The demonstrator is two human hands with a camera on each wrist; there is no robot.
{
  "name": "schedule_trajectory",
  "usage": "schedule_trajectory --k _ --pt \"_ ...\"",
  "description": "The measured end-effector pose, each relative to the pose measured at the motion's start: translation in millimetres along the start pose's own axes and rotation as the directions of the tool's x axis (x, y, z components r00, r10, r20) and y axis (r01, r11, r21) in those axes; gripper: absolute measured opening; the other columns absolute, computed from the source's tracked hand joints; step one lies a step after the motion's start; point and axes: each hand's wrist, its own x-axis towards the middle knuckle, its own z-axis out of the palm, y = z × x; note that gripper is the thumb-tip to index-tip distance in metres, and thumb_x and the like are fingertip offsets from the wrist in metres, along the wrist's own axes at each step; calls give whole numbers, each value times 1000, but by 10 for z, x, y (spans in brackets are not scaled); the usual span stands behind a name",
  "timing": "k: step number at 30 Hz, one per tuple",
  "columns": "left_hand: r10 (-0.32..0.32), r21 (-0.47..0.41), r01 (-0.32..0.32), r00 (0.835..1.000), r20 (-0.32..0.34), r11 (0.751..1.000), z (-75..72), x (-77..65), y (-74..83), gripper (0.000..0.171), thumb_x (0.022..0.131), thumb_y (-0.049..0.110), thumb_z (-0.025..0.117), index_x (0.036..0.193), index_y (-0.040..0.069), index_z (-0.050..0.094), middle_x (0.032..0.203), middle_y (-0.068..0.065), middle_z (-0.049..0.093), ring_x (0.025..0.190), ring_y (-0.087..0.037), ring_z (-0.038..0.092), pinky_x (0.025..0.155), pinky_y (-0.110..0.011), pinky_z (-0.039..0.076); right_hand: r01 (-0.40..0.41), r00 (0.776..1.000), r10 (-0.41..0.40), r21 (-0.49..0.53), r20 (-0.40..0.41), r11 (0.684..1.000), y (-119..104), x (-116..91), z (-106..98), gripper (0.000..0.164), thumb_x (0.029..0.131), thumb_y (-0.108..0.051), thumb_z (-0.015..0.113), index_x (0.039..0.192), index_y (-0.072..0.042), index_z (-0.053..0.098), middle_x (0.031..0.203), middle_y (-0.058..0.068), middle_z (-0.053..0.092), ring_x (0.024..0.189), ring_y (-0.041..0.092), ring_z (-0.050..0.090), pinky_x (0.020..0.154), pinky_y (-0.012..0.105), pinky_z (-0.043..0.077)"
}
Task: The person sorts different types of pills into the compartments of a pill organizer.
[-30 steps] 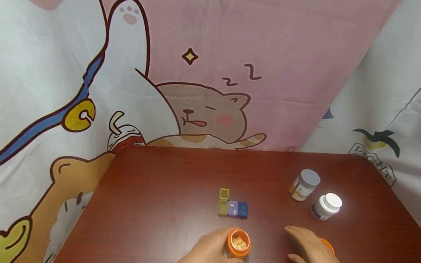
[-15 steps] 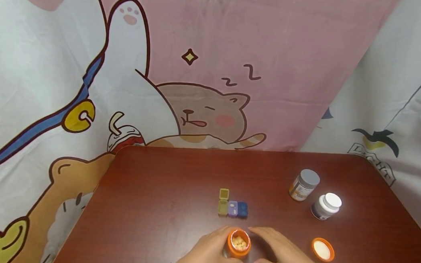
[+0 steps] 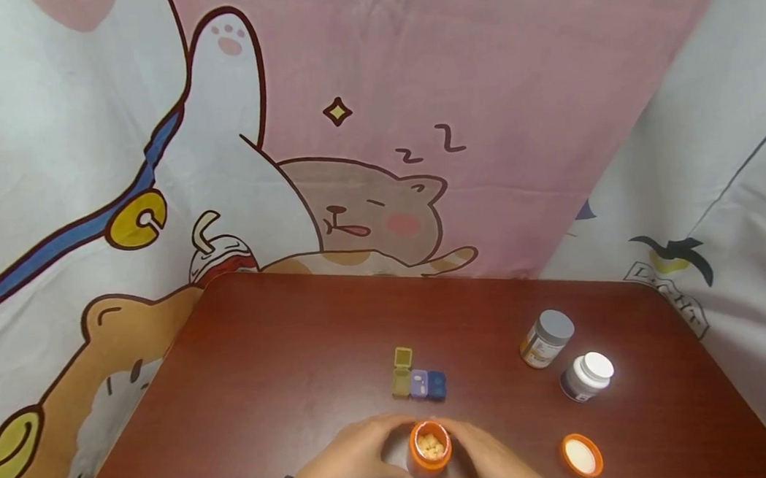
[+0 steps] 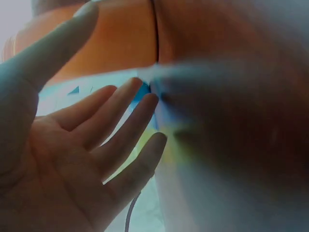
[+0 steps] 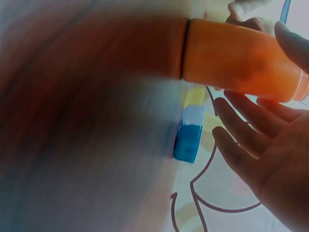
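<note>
An orange pill bottle, uncapped and filled with pale yellowish tablets, stands upright on the table between both hands. My right hand holds it from the right, index finger at the far side of the rim and thumb at the near side; the other fingers look loose in the right wrist view. My left hand curves around its left side with a gap at the palm; in the left wrist view its fingers are spread and relaxed. Beyond the bottle lies a small pill organizer with its yellow lid flipped up.
The orange cap lies inside up to the right. Behind it stand a white bottle and a grey-lidded jar. A cartoon-printed cloth hangs along the back and sides of the brown table.
My right hand has come left from the cap to the bottle. The left hand has loosened from the bottle. The head view has shifted slightly.
</note>
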Motion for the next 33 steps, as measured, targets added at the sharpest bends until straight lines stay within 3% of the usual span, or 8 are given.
schedule_trajectory --k 4,7,12,18,23,28,33 --pt "-51 -57 50 998 -23 997 -88 -28 -61 61 69 36 73 123 17 52 110 10 59 105 -12 53 87 -36 42 -45 997 40 72 64 996 -49 -11 15 75 72 -52 65 134 -22 36 125 -9 47 112 14 46 90 40 39" --pt "-103 -89 97 992 -77 991 -166 -21 -123 57 73 30 71 123 11 51 113 3 59 106 -17 53 89 -39 41 -78 993 67 113 96 991 -70 -27 26 74 73 -51 65 135 -23 35 125 -8 47 112 14 45 91 39 39" --pt "-198 -5 199 968 -157 980 -266 62 -219 66 73 34 71 128 10 44 122 -4 53 109 -25 50 89 -47 40 -75 993 60 158 98 985 -68 -18 67 69 73 -49 66 132 -26 37 121 -12 48 109 9 46 91 35 39" --pt "-230 -33 227 968 -105 973 -278 242 -232 82 70 33 74 136 7 33 127 -9 49 114 -24 47 93 -45 36 -67 994 42 253 102 965 -109 24 84 61 70 -42 72 122 -33 40 108 -16 52 97 5 50 86 29 42" --pt "-226 -41 223 972 -72 974 -225 348 -223 89 64 27 78 136 4 31 124 -10 52 113 -26 47 94 -45 35 -22 997 -5 336 79 941 -126 -3 90 61 70 -36 74 119 -27 38 102 -13 56 91 7 54 80 26 44" --pt "-228 -63 224 971 -76 973 -171 425 -248 88 62 20 80 134 4 33 117 -10 56 110 -27 49 93 -46 36 34 999 -33 263 -7 964 -54 14 78 60 70 -38 74 117 -25 40 98 -13 57 88 5 55 76 28 45" --pt "-226 -74 219 968 -112 973 -241 681 -321 85 64 18 80 134 5 33 116 -9 56 105 -25 51 91 -43 39 64 996 -54 147 -71 987 71 303 -180 59 69 -40 74 115 -26 40 99 -12 56 91 6 55 77 32 47"
